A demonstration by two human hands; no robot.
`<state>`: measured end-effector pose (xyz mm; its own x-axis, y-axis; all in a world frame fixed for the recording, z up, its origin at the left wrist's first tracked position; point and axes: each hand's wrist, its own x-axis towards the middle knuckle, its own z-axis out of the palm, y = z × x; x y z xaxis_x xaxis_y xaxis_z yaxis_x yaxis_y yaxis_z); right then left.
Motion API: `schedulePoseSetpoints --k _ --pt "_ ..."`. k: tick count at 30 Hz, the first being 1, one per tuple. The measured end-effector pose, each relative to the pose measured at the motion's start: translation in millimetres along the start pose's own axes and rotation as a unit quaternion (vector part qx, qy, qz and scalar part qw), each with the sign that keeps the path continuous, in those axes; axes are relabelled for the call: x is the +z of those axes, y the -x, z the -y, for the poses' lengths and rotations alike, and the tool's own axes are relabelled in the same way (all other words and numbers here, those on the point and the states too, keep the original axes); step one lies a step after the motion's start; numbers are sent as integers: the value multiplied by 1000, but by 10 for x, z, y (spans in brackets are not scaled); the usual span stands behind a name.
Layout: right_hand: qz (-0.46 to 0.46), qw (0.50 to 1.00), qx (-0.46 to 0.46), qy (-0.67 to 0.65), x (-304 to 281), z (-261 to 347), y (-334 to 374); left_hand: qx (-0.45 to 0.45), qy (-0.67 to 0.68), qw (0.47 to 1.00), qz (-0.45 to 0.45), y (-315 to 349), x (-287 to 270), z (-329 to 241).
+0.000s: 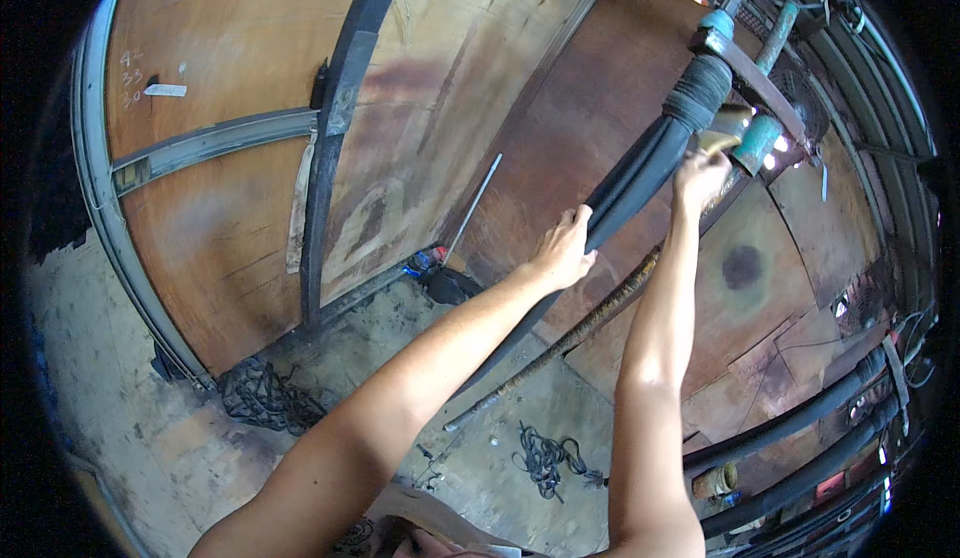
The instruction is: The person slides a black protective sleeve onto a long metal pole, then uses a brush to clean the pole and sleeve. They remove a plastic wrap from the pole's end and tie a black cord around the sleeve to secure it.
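Brown, stained wall panels [580, 88] enclosed a corner of the workspace, above a pale, smeared floor [100, 318]. A dark upright post [320, 198] stood beside metal-framed panels on the left, apparently as part of the wall's support.

The black bundle [645, 168], made up of several long strands, ran slantwise from high on the right down to the left, its lower part passing behind the left forearm. Black wrapping [697, 95] circled its top just below a metal bracket [760, 88], likely to bind the strands together where they were hung. A turquoise fitting [717, 23] sat above the bracket, which reached across toward a turquoise sleeve [757, 143]; that span seemed to set the bundle apart from the neighbouring pipework.

The left hand [562, 253] lay against the bundle partway down, fingers bent and thumb spread from them, a placing that would suit steadying the loose length; how firmly it closed could not be told. The right hand [705, 173] was raised beside the turquoise sleeve, its fingers curled near a yellowish curved piece [718, 144]. Blur hid whether it gripped that piece or only touched it.

A rusty pole [600, 313] slanted beneath the bundle, roughly alongside it. Dark tangled strips [550, 458] lay loose on the floor, with another black heap [270, 398] by the framed panels.
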<state>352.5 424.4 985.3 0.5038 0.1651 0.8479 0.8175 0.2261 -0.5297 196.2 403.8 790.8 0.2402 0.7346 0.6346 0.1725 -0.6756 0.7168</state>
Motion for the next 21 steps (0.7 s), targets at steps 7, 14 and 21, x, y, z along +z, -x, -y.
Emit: schedulePoseSetpoints --k 7,14,21 --pt "-52 998 -39 -17 28 143 75 -21 -6 1000 22 93 -90 -120" --pt "-123 989 -81 -10 -400 271 251 -19 -34 998 40 110 -129 -145" --pt "-52 991 -121 -4 -366 324 119 -5 -39 999 32 118 -128 -156"
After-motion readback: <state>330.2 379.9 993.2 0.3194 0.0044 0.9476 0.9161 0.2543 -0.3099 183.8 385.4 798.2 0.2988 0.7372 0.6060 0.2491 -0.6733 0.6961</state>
